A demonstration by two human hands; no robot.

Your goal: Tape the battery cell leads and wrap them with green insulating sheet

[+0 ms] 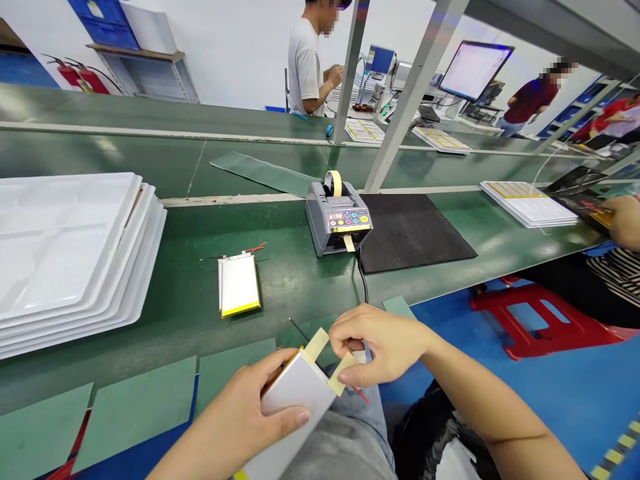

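My left hand [265, 400] grips a silvery-white pouch battery cell [300, 393] above my lap, thumb across its face. Two strips of pale yellow tape stick out from the cell's upper end: one tape strip [317, 345] stands free, and the other tape strip [342, 373] is pinched in my right hand [373, 343]. A black wire [299, 327] and a red wire [360, 395] show near that end. On the green bench lies another pouch cell [239, 283] with thin leads. Beyond my right hand stands a grey tape dispenser [340, 217], a short piece of tape poking from its front.
White plastic trays [75, 253] are stacked at the left, and a black mat [415, 230] lies right of the dispenser. A metal post [415, 93] rises behind it. Co-workers are across the bench and at the far right, near a red stool [545, 313].
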